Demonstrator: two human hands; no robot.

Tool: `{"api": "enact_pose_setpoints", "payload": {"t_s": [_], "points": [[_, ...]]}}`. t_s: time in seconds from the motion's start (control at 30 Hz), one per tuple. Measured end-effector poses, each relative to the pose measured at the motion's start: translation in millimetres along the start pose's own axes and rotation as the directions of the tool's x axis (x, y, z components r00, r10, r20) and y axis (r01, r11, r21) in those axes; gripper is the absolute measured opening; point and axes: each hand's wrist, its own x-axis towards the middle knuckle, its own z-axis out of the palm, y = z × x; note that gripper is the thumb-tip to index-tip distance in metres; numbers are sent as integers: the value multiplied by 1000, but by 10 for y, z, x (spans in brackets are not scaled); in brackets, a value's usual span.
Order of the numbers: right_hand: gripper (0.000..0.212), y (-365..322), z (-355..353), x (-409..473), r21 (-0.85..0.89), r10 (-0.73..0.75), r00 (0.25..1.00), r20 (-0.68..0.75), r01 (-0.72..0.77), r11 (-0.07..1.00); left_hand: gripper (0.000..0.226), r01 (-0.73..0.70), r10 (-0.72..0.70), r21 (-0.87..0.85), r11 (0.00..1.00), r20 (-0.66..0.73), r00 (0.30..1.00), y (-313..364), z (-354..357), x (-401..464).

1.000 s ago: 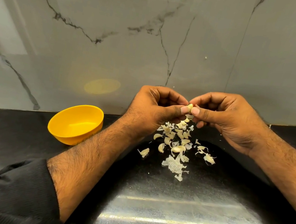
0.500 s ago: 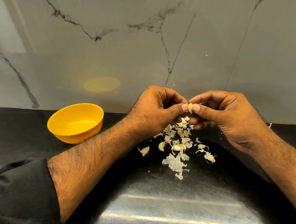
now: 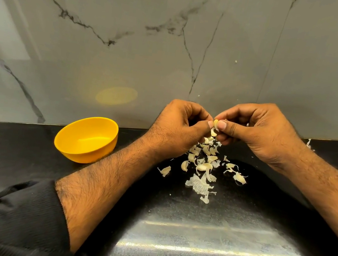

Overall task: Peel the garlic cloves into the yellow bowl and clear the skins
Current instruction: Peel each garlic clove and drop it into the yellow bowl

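Observation:
A pale garlic clove (image 3: pixel 215 123) is pinched between the thumbs and fingertips of both hands, held above the counter. My left hand (image 3: pixel 180 127) grips it from the left, my right hand (image 3: pixel 257 132) from the right, fingers curled. Below them lies a scatter of garlic cloves and papery skins (image 3: pixel 202 168) on the black counter. The yellow bowl (image 3: pixel 86 138) stands to the left of my left forearm, near the wall; nothing shows inside it.
The black speckled counter (image 3: pixel 201 242) meets a grey marble wall (image 3: pixel 176 41) at the back. A small scrap of skin (image 3: pixel 308 144) lies at the wall's foot on the right. My dark sleeve (image 3: pixel 18 219) covers the lower left.
Both hands stay together on the clove and have lifted slightly; the fingers have shifted a little on it. The bowl and the pile have not moved.

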Motion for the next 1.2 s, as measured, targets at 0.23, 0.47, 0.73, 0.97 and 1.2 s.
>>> {"api": "enact_pose_setpoints", "payload": {"t_s": [0.23,0.47,0.73,0.97,1.2], "points": [[13,-16,9,-7,-23,-2,1000,-16,2,1000,10,-3,4,19,1000,-14,1000,-10,23,-4],[12,-27,5,-12,-31,2,1000,-23,-3,1000,13,11,-11,-51,999,15,1000,-13,24,-13],[13,-20,10,-10,-26,0,1000,-30,-1,1000,9,32,-31,-76,997,7,999,-16,42,-14],[13,-18,17,-6,-21,6,1000,-24,-6,1000,9,30,-30,-9,1000,-11,999,-25,78,-10],[15,-9,11,1,11,29,1000,-1,-29,1000,11,38,-38,-4,999,-38,999,-33,82,4]]}}
